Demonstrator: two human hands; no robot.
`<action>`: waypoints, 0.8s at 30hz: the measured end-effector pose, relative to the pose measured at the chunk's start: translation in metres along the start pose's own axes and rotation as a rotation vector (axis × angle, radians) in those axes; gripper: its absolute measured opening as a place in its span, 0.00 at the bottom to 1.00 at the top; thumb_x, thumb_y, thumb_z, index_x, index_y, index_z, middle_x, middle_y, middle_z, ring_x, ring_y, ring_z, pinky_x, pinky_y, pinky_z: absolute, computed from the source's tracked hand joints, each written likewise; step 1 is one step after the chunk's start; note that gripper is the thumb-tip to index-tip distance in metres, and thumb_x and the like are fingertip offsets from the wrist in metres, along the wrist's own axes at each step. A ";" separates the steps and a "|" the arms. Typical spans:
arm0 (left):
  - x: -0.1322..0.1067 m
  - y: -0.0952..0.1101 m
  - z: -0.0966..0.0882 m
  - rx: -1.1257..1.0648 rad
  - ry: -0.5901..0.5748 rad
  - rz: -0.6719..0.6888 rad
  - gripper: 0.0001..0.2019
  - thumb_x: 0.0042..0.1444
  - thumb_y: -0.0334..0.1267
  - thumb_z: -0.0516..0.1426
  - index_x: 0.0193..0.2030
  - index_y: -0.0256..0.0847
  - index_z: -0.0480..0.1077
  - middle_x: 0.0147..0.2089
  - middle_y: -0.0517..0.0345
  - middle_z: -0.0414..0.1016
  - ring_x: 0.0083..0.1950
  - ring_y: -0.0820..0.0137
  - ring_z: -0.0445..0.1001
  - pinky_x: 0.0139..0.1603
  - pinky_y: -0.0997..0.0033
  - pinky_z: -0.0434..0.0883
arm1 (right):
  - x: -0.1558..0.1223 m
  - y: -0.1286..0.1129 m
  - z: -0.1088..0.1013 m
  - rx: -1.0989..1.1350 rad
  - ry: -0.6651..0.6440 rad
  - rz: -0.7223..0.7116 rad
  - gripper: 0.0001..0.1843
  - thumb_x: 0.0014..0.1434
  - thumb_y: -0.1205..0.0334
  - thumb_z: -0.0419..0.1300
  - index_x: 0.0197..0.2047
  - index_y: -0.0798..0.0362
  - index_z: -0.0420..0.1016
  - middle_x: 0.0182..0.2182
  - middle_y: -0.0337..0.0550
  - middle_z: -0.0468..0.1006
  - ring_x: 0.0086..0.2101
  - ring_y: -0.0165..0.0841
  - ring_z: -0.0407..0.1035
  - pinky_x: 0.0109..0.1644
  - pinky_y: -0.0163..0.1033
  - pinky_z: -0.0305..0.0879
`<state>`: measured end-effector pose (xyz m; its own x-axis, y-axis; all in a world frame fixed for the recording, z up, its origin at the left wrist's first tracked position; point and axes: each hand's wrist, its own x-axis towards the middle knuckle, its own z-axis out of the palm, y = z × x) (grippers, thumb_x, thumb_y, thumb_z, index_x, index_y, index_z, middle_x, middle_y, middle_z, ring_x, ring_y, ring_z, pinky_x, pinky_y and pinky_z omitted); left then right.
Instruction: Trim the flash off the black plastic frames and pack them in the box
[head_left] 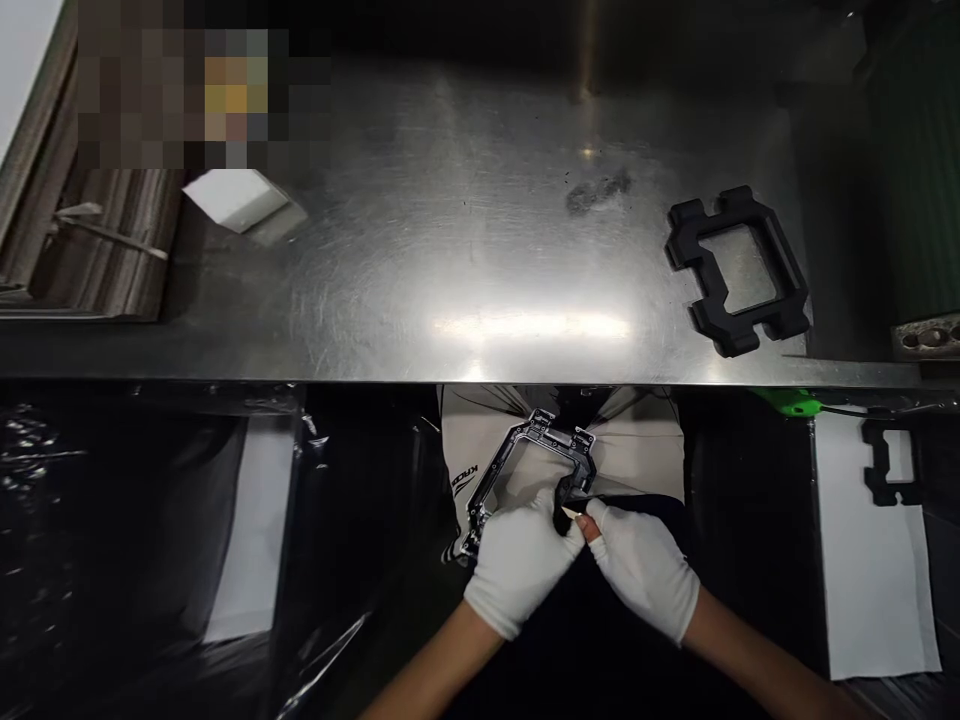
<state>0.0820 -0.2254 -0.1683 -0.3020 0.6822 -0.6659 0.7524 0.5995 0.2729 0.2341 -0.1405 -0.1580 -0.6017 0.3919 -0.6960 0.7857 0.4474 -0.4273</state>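
Below the steel tabletop's (450, 250) near edge, over the lap, the gloved left hand (519, 562) grasps the black frame's (525, 455) near end, its long axis running away, while the right hand (645, 565) pinches a small blade (574, 512) against its near-right corner.

I hold a thin metal frame (525, 460), a dark open rectangle with small tabs and holes along its edges, tilted over my lap below the bench edge. Its far side points away from me, its near corner sits in my gloved fingers. A small blade (574, 512) with a pale tip touches the frame's near right corner.
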 end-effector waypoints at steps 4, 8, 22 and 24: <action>0.000 0.000 0.002 0.007 0.002 -0.008 0.22 0.70 0.56 0.56 0.50 0.39 0.80 0.36 0.46 0.86 0.39 0.48 0.88 0.41 0.58 0.75 | 0.000 0.000 0.001 -0.001 -0.008 0.004 0.23 0.84 0.51 0.44 0.48 0.51 0.76 0.35 0.43 0.86 0.31 0.37 0.81 0.32 0.39 0.59; 0.000 -0.001 0.002 0.003 -0.012 -0.026 0.23 0.69 0.56 0.56 0.51 0.38 0.80 0.37 0.45 0.87 0.41 0.47 0.88 0.42 0.57 0.76 | -0.001 -0.001 -0.002 0.028 -0.028 0.011 0.23 0.84 0.50 0.43 0.48 0.51 0.75 0.35 0.42 0.86 0.31 0.36 0.80 0.33 0.39 0.60; -0.001 0.003 0.001 0.015 -0.022 -0.024 0.23 0.71 0.55 0.55 0.43 0.36 0.80 0.36 0.42 0.85 0.40 0.46 0.87 0.40 0.56 0.73 | -0.003 -0.002 0.001 0.067 -0.045 0.087 0.23 0.84 0.49 0.45 0.44 0.50 0.75 0.33 0.42 0.84 0.30 0.36 0.79 0.32 0.38 0.58; -0.002 0.003 0.001 0.013 -0.017 -0.026 0.24 0.72 0.56 0.53 0.44 0.36 0.80 0.37 0.42 0.85 0.41 0.46 0.86 0.40 0.56 0.73 | -0.003 -0.002 0.003 0.095 -0.023 0.091 0.23 0.84 0.49 0.45 0.45 0.50 0.75 0.33 0.43 0.85 0.30 0.36 0.79 0.32 0.39 0.59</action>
<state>0.0854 -0.2253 -0.1671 -0.3118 0.6588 -0.6847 0.7517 0.6118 0.2464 0.2344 -0.1445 -0.1567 -0.5247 0.4086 -0.7468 0.8476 0.3325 -0.4136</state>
